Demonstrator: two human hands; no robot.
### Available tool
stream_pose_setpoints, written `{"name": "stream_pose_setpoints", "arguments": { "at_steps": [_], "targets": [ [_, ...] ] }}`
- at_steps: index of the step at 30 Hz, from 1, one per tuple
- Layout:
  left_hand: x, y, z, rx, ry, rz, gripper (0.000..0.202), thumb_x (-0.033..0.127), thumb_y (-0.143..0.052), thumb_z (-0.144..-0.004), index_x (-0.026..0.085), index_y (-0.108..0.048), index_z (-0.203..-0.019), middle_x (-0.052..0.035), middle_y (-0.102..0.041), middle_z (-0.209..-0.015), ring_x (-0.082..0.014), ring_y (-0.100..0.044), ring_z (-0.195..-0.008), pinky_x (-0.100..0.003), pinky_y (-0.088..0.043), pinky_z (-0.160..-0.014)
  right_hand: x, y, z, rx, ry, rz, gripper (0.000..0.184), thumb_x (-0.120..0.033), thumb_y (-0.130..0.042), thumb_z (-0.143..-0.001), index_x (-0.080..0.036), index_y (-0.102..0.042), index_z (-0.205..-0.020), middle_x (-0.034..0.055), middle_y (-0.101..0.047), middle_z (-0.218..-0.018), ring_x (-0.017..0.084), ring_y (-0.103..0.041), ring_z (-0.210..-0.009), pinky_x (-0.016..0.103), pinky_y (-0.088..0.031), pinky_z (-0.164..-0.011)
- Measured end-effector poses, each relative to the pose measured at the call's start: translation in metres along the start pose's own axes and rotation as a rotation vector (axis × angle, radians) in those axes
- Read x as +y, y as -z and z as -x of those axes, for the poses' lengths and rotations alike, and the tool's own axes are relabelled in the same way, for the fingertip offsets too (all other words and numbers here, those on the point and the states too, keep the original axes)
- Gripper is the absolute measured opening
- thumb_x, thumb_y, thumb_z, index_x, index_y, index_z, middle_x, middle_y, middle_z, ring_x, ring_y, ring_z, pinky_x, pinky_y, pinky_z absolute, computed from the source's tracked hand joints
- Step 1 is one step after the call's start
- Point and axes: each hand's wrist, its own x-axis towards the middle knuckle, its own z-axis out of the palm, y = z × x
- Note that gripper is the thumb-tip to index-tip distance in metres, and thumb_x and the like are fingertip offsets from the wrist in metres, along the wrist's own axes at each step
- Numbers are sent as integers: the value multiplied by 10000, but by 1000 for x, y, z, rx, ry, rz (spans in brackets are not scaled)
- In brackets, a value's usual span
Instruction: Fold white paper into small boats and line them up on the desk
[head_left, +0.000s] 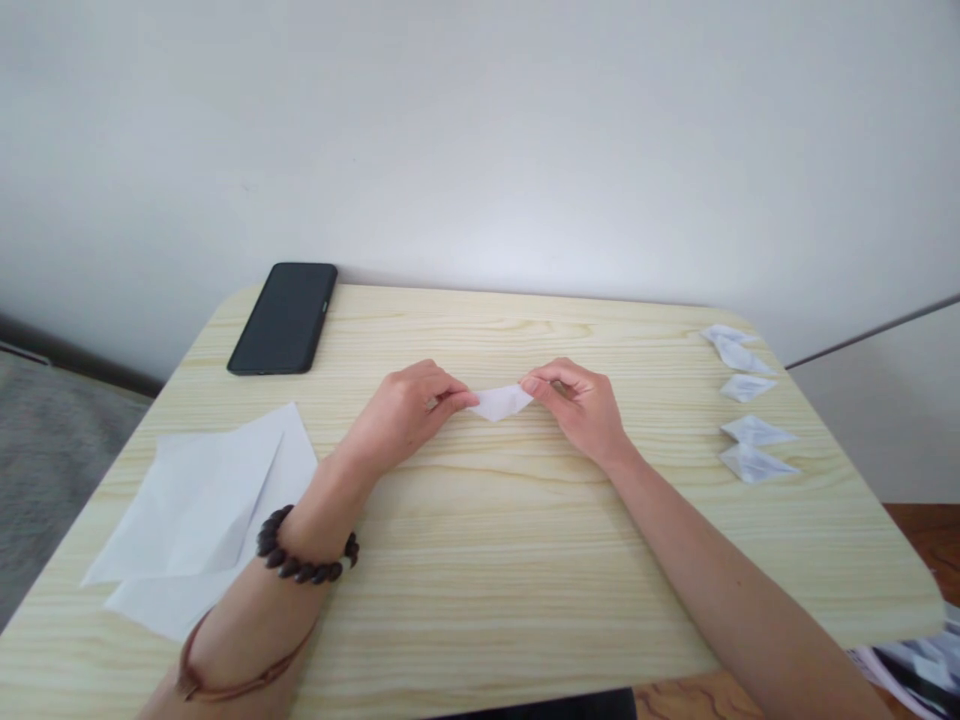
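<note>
A small folded white paper (499, 402) is stretched between my two hands above the middle of the table. My left hand (420, 405) pinches its left end between thumb and fingers. At the right end, my right hand (581, 405) grips the paper in the same kind of pinch. The paper's lower edge comes to a blunt point at the middle, and its two ends are hidden under my fingertips.
White paper sheets (195, 490) lie overlapping at the left, partly under my left forearm. A black tablet or phone (285, 318) rests at the back left. Several folded white paper pieces (757, 462) sit along the right side of the wooden table (480, 590). A wall (480, 150) stands behind.
</note>
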Motion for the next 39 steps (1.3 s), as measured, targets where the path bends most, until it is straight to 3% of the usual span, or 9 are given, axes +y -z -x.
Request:
{"name": "stream_pose_setpoints", "arguments": {
  "at_steps": [6,10,15,19,24,27,29,34,39],
  "targets": [
    [-1,1,1,16,127,-39,374,502,-618,-842,188,-691,-652,32,-577,-528,-93,-460,-470,-238,-334,-504,0,-1,1,-11,-30,-14,148,-341,-670,-822,-210,-722,-776,14,-689,-772,145,-611,-735,282,-453,-674],
    [-3,2,3,97,114,-164,459,517,-640,-816,161,-579,-531,30,-489,-505,-96,-422,-482,-248,-295,-495,0,-1,1,10,-86,-49,176,-363,-675,-812,-197,-725,-783,18,-700,-772,147,-623,-727,270,-465,-668],
    [0,2,3,176,58,-128,372,521,-703,-756,176,-581,-825,2,-553,-811,-108,-492,-632,-229,-399,-574,0,-2,1,15,-122,-108,164,-354,-679,-808,-195,-721,-808,20,-732,-814,149,-650,-741,269,-491,-696],
    [0,-2,4,180,89,-137,434,499,-755,-709,187,-494,-863,11,-522,-841,-128,-520,-702,-245,-440,-613,0,-3,0,27,-140,-110,160,-352,-686,-803,-196,-724,-802,18,-736,-804,144,-651,-729,263,-491,-687],
    [1,-5,4,97,-56,-117,400,277,-701,-810,217,-535,-1170,-64,-552,-1089,-178,-569,-920,-296,-502,-757,-1,-4,1,-15,-151,-123,179,-369,-692,-797,-192,-723,-798,23,-734,-798,145,-649,-715,262,-493,-663],
    [2,-6,3,83,-170,-99,232,134,-568,-876,216,-637,-1081,-58,-624,-1014,-181,-592,-927,-300,-497,-782,-3,-4,2,-114,-127,-117,197,-383,-691,-800,-195,-719,-851,19,-721,-769,138,-639,-684,251,-490,-630],
    [2,-6,2,91,-197,-63,180,131,-541,-892,192,-679,-989,-57,-666,-932,-178,-608,-884,-290,-496,-754,-3,-4,2,-138,-106,-127,222,-397,-649,-837,-198,-706,-916,16,-704,-752,132,-639,-674,242,-486,-612],
    [-2,-4,2,140,-101,-59,173,268,-575,-904,179,-716,-951,-57,-692,-844,-171,-622,-786,-277,-491,-687,-1,-3,3,-88,-4,-130,217,-385,-593,-884,-217,-676,-995,24,-689,-847,133,-638,-748,249,-502,-654],
    [-6,-3,4,47,-66,-122,216,197,-538,-895,188,-720,-1011,-60,-695,-883,-185,-622,-817,-294,-484,-708,-5,-5,3,-11,184,87,111,-211,-613,-870,-222,-676,-961,12,-628,-815,108,-576,-681,243,-488,-631]
  ]
}}
